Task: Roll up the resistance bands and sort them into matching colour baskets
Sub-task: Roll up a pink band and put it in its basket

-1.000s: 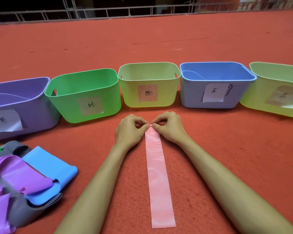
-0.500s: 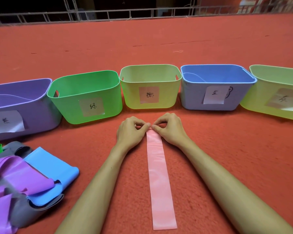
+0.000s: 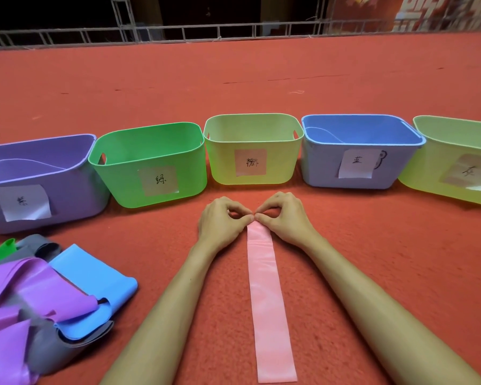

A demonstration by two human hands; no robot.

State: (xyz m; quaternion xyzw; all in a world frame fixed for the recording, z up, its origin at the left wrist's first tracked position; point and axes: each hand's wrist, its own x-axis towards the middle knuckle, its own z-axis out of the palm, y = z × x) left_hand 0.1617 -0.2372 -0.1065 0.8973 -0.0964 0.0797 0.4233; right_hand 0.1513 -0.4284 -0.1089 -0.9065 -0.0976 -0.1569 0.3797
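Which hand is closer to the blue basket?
Right. The right hand sits just before the blue basket, slightly left; the left hand lies farther left.

Pinching far end of pink band (image 3: 270, 298) with left hand (image 3: 220, 227) and right hand (image 3: 288, 222); yellow basket (image 3: 223, 162) just beyond, at twelve o'clock.

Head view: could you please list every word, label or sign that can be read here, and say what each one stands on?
"绿": green basket's label.
"粉": middle yellow-green basket's label, scrawled.
"蓝": blue basket's label.
Purple basket's label: blurred, possibly "紫".
Right yellow-green basket's label: faint, possibly "灰".
Red banner at the top right: cropped and blurred, unreadable.
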